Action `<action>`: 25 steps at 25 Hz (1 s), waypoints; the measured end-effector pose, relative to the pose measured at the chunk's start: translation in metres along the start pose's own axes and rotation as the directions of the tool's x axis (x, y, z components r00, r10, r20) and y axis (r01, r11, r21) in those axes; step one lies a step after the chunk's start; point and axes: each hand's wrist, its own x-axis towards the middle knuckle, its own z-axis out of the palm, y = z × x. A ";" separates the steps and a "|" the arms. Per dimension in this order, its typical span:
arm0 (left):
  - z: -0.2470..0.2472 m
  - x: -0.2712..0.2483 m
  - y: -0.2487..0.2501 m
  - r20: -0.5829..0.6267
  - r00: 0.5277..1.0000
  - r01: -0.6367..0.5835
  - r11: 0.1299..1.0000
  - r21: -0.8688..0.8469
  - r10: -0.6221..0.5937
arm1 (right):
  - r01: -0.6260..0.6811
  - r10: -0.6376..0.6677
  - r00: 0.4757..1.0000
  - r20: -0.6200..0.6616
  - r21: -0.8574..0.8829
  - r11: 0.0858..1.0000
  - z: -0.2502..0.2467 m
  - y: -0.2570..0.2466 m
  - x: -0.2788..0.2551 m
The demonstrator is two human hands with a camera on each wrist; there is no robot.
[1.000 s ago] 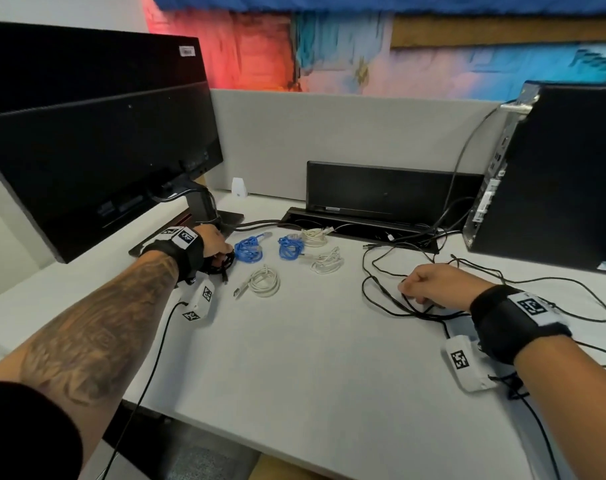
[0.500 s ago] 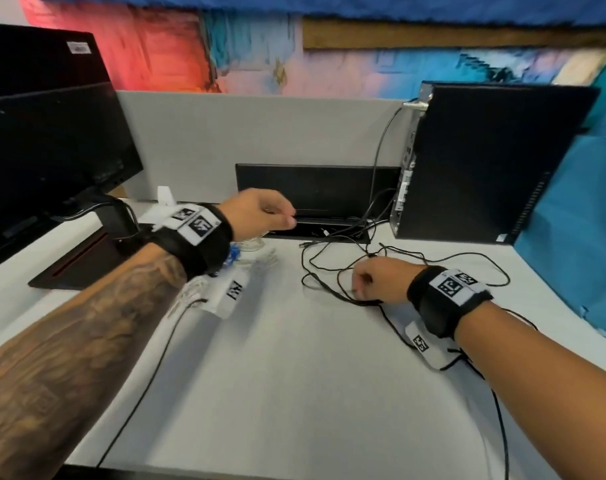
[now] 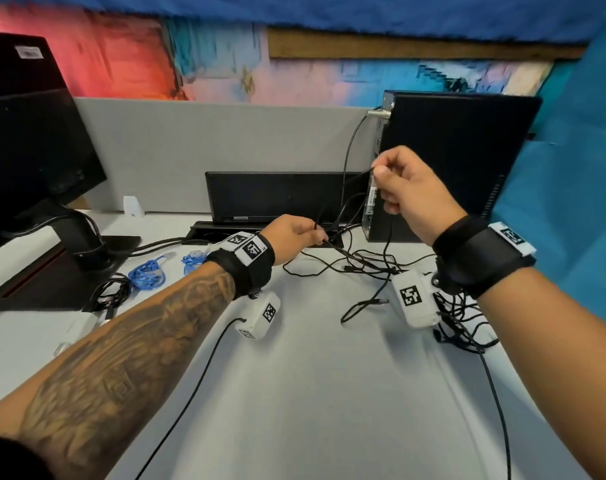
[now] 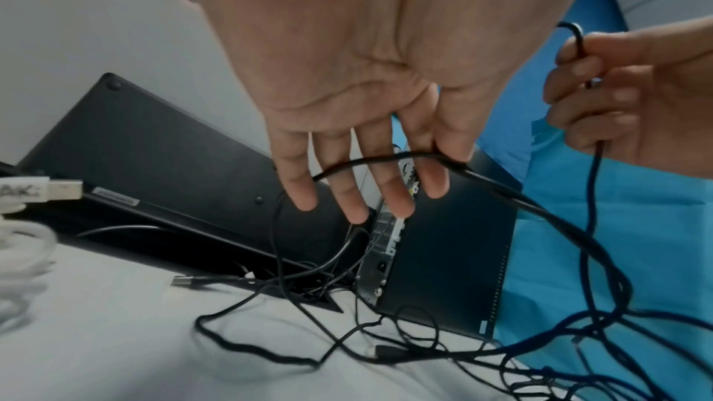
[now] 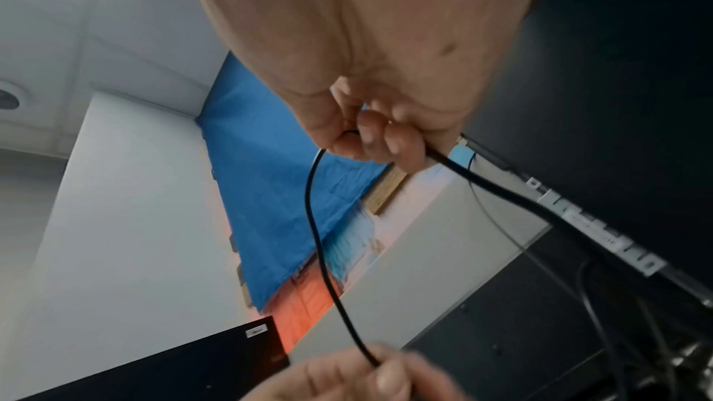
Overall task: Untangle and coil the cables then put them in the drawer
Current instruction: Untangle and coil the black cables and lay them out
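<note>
A loose tangle of black cable sprawls over the white desk in front of the PC tower. My right hand is raised above it and grips one strand of that black cable in curled fingers. Lower and to the left, my left hand pinches the same strand between thumb and forefinger, with the other fingers held straight. Two coiled blue cables and a coiled black cable lie at the left by the monitor base. No drawer is in view.
A black monitor on its stand fills the left. A black PC tower stands at the back right, with a black panel leaning on the grey partition. More black cable is bunched under my right wrist. A white USB cable lies at the left.
My left hand left the coiled cables by the monitor, moved right and took a strand of the black tangle. My right hand rose off the desk, lifting that strand.
</note>
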 end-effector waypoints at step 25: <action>-0.016 0.041 0.057 -0.280 0.956 -0.055 0.879 -0.473 -0.091 | 0.021 0.202 0.936 0.287 -0.621 0.784 0.008 0.030 -0.039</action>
